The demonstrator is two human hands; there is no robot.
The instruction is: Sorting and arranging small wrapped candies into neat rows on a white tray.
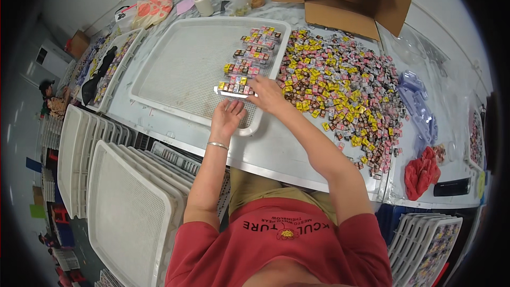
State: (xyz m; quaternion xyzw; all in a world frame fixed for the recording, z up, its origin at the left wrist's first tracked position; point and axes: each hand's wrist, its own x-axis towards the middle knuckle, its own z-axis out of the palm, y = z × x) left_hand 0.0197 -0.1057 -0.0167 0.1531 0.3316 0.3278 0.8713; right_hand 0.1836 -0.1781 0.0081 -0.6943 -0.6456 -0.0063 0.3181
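Observation:
Near the right side of a large white perforated tray (175, 69), several clear boxes filled with small wrapped cubes stand in a column. The nearest clear box (234, 87) holds yellow, pink, brown and silver cubes. My right hand (267, 94) has its thumb and fingers closed on the right end of this box. Just below the box's front edge, my left hand (228, 119) is palm up with its fingers apart and nothing in it. To the right of the tray spreads a big heap of the same loose cubes (340, 87).
An open cardboard box (340, 13) stands behind the heap. Lilac plastic pieces (419, 106), a red bag (422, 174) and a black case (451, 187) lie at the right. Stacked white trays (130, 212) stand lower left. Another person (56, 101) is at the far left.

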